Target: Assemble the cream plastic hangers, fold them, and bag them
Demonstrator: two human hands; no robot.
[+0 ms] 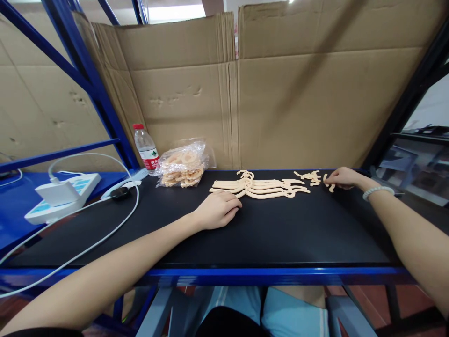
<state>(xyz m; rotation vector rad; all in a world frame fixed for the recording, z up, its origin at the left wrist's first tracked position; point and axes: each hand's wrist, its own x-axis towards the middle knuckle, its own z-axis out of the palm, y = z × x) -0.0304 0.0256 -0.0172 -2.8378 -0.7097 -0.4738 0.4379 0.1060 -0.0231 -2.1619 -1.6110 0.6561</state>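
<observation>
My left hand (218, 209) lies palm down on the black tabletop, fingers loosely bent, at the lower left edge of a pale, flat arrangement (266, 188) of long curved strips. It seems to touch the strips' edge; what is under the palm is hidden. To the right, my right hand (343, 178), wearing a beaded bracelet (379, 192), pinches a small pale curved piece (330, 186) close to the tabletop. Between that hand and the strips sits a small cluster of similar pale pieces (312, 177). Their material is unclear.
A clear plastic bag (184, 164) of pale pieces stands beside a red-capped bottle (145, 149) at the back left. A white power strip (63, 199) and looping cables (135, 206) occupy the left. Cardboard (298, 93) walls the back; a blue edge (273, 276) runs along the front.
</observation>
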